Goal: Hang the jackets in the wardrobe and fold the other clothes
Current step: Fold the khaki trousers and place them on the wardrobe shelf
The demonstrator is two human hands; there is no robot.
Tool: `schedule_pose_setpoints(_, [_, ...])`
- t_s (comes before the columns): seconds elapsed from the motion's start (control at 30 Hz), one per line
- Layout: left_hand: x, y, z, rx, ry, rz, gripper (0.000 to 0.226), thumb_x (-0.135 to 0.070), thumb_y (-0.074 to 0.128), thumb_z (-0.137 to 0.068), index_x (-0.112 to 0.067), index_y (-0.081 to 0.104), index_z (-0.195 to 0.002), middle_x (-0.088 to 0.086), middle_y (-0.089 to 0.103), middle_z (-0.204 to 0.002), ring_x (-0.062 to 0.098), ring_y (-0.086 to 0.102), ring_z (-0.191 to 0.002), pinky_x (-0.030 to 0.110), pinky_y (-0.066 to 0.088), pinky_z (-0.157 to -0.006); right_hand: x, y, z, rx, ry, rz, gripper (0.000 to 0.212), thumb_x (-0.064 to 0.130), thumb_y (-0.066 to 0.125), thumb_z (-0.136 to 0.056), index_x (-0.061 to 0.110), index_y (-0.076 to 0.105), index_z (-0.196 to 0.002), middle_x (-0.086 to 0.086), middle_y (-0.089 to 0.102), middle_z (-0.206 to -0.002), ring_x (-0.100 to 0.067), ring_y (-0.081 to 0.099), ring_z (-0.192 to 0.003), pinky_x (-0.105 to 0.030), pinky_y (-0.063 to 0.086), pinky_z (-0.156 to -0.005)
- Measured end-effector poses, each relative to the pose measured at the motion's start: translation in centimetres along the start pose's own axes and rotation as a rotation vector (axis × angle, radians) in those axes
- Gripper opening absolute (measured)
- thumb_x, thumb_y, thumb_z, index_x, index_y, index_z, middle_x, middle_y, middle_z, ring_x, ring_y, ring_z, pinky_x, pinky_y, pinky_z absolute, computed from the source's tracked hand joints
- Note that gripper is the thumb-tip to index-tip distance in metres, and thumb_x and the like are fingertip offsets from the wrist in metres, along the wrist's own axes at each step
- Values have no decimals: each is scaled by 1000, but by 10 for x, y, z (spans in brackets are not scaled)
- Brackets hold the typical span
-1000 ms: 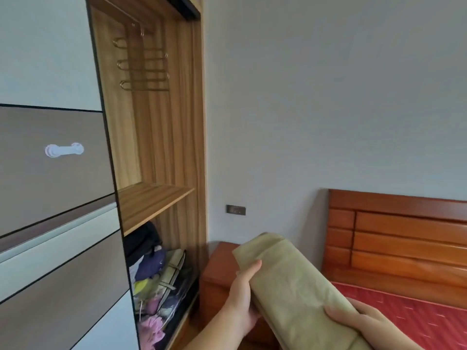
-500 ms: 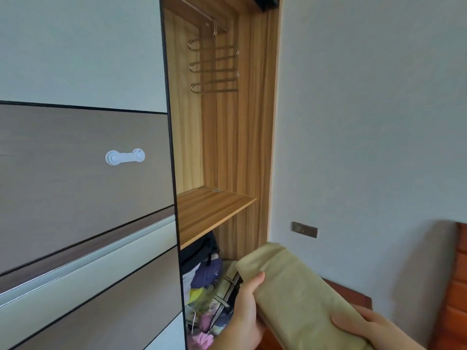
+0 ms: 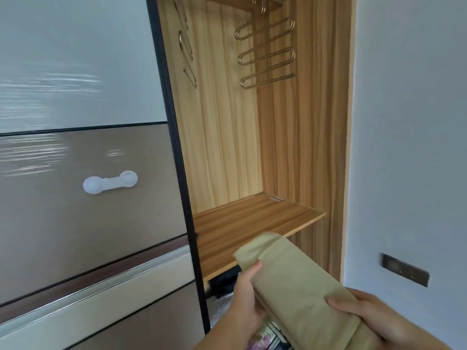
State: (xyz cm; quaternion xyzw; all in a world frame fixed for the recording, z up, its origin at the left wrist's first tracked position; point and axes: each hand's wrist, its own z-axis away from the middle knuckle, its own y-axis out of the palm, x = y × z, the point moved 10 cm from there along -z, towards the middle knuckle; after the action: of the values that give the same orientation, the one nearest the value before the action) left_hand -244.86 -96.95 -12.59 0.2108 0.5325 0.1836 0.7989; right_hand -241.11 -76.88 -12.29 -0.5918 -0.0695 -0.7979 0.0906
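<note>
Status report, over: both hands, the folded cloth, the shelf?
Left hand and right hand grip folded olive cloth. Cloth at wooden shelf edge. Shelf path unobstructed.

A dark wall socket (image 3: 405,269) sits on the pale wall (image 3: 409,122).

Sliding door (image 3: 75,147) at left, glossy grey and brown panels, white handle (image 3: 110,182). Pale grey wall (image 3: 409,122) at right, dark socket plate (image 3: 405,269) low. Soft daylight reflects off door panels.
</note>
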Motion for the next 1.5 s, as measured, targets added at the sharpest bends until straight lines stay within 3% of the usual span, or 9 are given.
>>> schedule_pose_setpoints(0.4, [-39, -10, -212, -156, -30, 254, 28, -26, 71, -84, -6, 69, -104, 16, 75, -95, 33, 68, -96, 40, 56, -81, 69, -74, -228, -323, -15, 484, 41, 61, 74, -70, 22, 75, -84, 6, 73, -88, -13, 68, -82, -26, 49, -67])
schedule_pose_setpoints(0.63, [-74, -52, -299, -376, 14, 114, 34, -24, 74, -85, -15, 55, -113, 8, 64, -102, 28, 62, -91, 39, 53, -69, 76, -81, -346, -234, 4, 558, 53, 69, 77, -61, 17, 78, -72, 3, 75, -73, -12, 68, -74, -28, 49, -67])
schedule_pose_setpoints(0.77, [-95, -87, -316, -501, 51, 12, 31, -19, 69, -89, -26, 46, -109, -2, 53, -101, 21, 54, -91, 42, 53, -80, 77, -72, -425, -119, 1, 547, 75, 76, 76, -31, 17, 79, -76, 2, 75, -79, -17, 69, -80, -31, 50, -72])
schedule_pose_setpoints(0.87, [-105, -107, -324, -588, 60, -76, 50, -23, 70, -88, -28, 42, -129, -3, 53, -114, 20, 54, -101, 42, 54, -86, 86, -50, -479, 51, 23, 582, 85, 76, 82, -35, 18, 76, -97, -2, 73, -101, -21, 67, -92, -38, 53, -84])
schedule_pose_setpoints(1.03, [-113, -150, -323, -733, -51, -584, 80, -39, 74, -84, -20, 28, -146, -5, 47, -134, 23, 54, -121, 37, 50, -97, 117, -8, -533, 166, -141, 773, 66, 55, 78, -70, 21, 58, -123, -2, 58, -126, -20, 54, -102, -35, 43, -90])
schedule_pose_setpoints(1.13, [-149, -148, -319, -867, 138, -1255, 106, -56, 71, -79, -31, 3, -156, -10, 8, -161, 21, 14, -148, 37, 26, -116, 128, 0, -546, 111, -262, 1029, 64, 63, 67, -75, 26, 52, -125, -1, 54, -129, -20, 54, -104, -37, 48, -90])
schedule_pose_setpoints(1.2, [-150, -122, -336, -685, 188, -1633, 96, -67, 63, -77, -42, 9, -153, -13, 1, -162, 19, 1, -150, 40, 13, -120, 127, 1, -537, 23, -364, 1254, 75, 75, 53, -75, 34, 37, -136, 3, 34, -144, -23, 41, -125, -43, 42, -100])
schedule_pose_setpoints(1.33, [-136, -110, -367, -548, 169, -1768, 75, -59, 57, -85, -49, 16, -147, -9, 11, -161, 21, 12, -148, 41, 20, -118, 98, 1, -502, 67, -387, 1403, 99, 95, 37, -59, 49, 13, -144, 7, -2, -158, -21, 10, -144, -40, 33, -109])
schedule_pose_setpoints(1.5, [-152, -113, -388, -657, 250, -1744, 65, -38, 56, -91, -50, 18, -144, -9, 14, -158, 23, 17, -143, 42, 34, -111, 90, 3, -539, 120, -418, 1335, 95, 84, 51, -69, 52, 7, -147, 8, -2, -157, -23, 9, -145, -35, 33, -113])
